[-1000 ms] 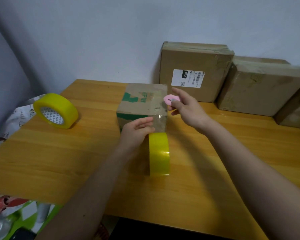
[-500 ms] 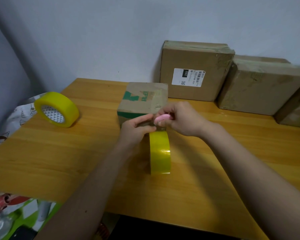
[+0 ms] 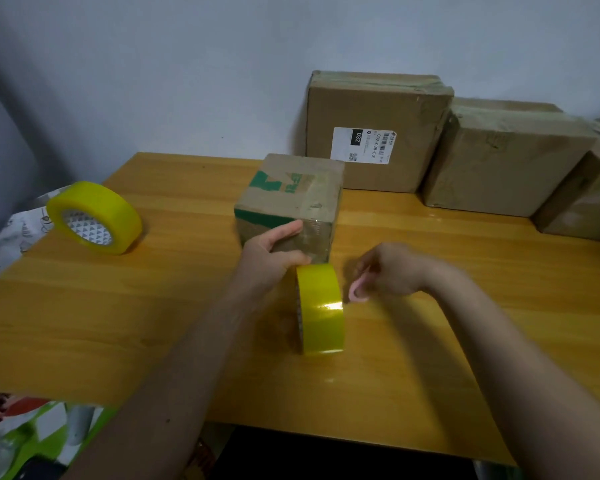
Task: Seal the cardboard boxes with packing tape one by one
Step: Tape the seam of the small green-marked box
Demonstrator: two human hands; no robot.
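While the left hand [image 3: 274,252] pressed against the near face of the small cardboard box [image 3: 291,199] at mid-table [image 3: 118,323], fingers resting flat and relaxed, the right hand [image 3: 388,271] pinched a pink cutter [image 3: 357,292], blurred. One yellow tape roll [image 3: 321,306] stood on edge touching the box; another roll [image 3: 94,221] lay at the far left. Three larger boxes [image 3: 378,129] lined the wall.
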